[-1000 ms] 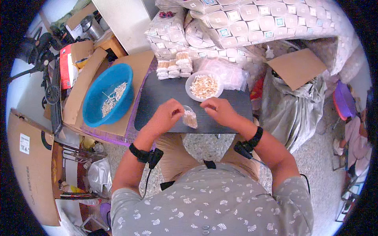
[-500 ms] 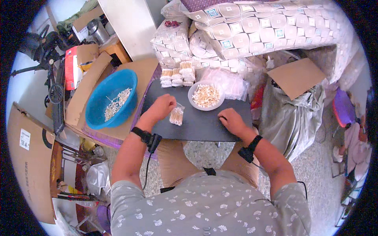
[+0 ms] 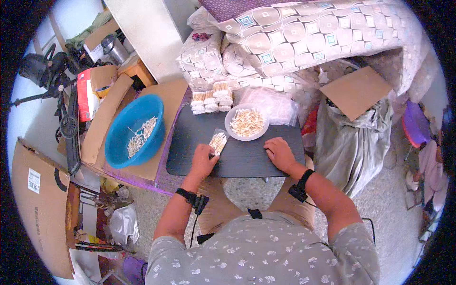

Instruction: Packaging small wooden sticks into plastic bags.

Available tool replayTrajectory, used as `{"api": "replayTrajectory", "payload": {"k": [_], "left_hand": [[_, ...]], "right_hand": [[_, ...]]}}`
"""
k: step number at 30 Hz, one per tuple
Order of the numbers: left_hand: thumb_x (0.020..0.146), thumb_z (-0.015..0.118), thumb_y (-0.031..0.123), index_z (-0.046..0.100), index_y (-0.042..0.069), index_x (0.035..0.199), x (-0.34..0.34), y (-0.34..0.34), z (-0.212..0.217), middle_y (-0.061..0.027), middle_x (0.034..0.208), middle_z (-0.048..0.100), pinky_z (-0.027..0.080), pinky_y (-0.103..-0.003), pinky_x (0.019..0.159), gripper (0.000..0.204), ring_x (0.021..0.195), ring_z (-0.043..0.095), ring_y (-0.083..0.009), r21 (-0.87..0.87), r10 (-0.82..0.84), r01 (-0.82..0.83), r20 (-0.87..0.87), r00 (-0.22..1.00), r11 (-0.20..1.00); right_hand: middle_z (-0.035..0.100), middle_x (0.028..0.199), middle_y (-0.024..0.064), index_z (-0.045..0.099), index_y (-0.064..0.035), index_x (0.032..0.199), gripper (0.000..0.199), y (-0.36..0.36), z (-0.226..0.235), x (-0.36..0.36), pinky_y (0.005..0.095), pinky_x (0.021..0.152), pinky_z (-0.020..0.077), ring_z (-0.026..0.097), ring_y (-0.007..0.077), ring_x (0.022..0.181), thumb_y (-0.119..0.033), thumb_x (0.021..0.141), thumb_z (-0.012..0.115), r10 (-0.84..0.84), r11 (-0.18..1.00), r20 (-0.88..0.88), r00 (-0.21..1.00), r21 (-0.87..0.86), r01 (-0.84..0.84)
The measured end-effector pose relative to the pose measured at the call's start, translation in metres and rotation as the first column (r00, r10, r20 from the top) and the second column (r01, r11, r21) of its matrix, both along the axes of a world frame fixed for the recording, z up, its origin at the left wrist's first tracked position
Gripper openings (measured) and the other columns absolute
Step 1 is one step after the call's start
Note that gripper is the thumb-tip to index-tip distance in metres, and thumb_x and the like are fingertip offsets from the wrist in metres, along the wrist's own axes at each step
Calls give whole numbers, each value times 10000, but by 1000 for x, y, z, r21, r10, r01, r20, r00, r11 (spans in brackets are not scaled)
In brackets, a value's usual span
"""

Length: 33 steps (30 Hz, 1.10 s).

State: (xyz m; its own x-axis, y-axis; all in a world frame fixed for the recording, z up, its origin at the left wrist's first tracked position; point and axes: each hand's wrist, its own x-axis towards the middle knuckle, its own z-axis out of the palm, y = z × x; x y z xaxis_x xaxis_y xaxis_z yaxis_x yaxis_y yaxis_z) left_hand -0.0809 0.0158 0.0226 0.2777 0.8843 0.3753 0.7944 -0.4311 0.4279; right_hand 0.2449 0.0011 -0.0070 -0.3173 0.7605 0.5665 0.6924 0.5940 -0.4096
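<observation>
Both hands rest on the dark board (image 3: pixel 237 159) at mid-frame, as I see it from the head camera. My left hand (image 3: pixel 203 161) sits toward the board's left half with its fingers curled around the lower end of a small clear packet (image 3: pixel 218 142) filled with pale sticks; the packet lies on the board, slanting up and right from the fingertips. My right hand (image 3: pixel 279 153) lies palm down near the board's right edge, fingers loosely spread and holding nothing. Just above the packet, at the board's upper right, stands a white bowl (image 3: pixel 246 122) heaped with loose pale sticks. Along the board's top edge, left of the bowl, sits a row of filled packets (image 3: pixel 212 98) stacked close together. A crumpled clear bag (image 3: pixel 278 105) lies just right of the bowl, partly behind it. To the left of the board, on cardboard, a blue basin (image 3: pixel 134 130) holds a scatter of the same sticks. A patterned cushion (image 3: pixel 304 33) fills the upper middle and right of the frame, and a grey sack (image 3: pixel 351 142) with a cardboard flap on top stands to the right of the board. Each wrist carries a black band with a cable.
</observation>
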Motion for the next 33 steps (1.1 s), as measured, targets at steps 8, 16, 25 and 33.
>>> {"api": "replayTrajectory", "payload": {"k": [8, 16, 25, 33], "left_hand": [[703, 720, 114, 555, 58, 891, -16, 8, -11, -165, 968, 516, 417, -420, 851, 257, 969, 495, -361, 53, 86, -83, -59, 995, 995], [716, 686, 48, 567, 43, 885, 0, 8, -1, -142, 951, 533, 427, -402, 826, 207, 929, 517, -339, 185, 86, -88, 23, 996, 979], [770, 635, 57, 575, 58, 894, 40, -1, -17, -144, 917, 569, 443, -407, 796, 138, 886, 546, -342, 98, -36, 21, 161, 986, 995], [766, 635, 59, 590, 77, 900, 46, 2, -32, -140, 946, 582, 421, -424, 849, 142, 928, 528, -340, 195, -84, 61, 112, 990, 979]], "right_hand": [[592, 954, 122, 584, -66, 907, 119, 0, 5, -3, 434, 846, 423, 528, 328, 934, -104, 795, 570, 12, 1000, 0, 1000, 9, -12], [592, 937, 143, 581, -70, 889, 119, 1, 2, -1, 436, 825, 436, 533, 335, 919, -113, 787, 540, -30, 999, 68, 997, -33, 32], [588, 875, 136, 606, -62, 816, 98, 2, 1, -1, 443, 810, 441, 546, 332, 889, -105, 772, 531, -39, 998, 94, 995, 47, 35], [567, 910, 101, 582, -81, 892, 131, -5, 8, -3, 421, 804, 426, 514, 299, 913, -102, 769, 542, -36, 999, 98, 995, -11, 37]]}}
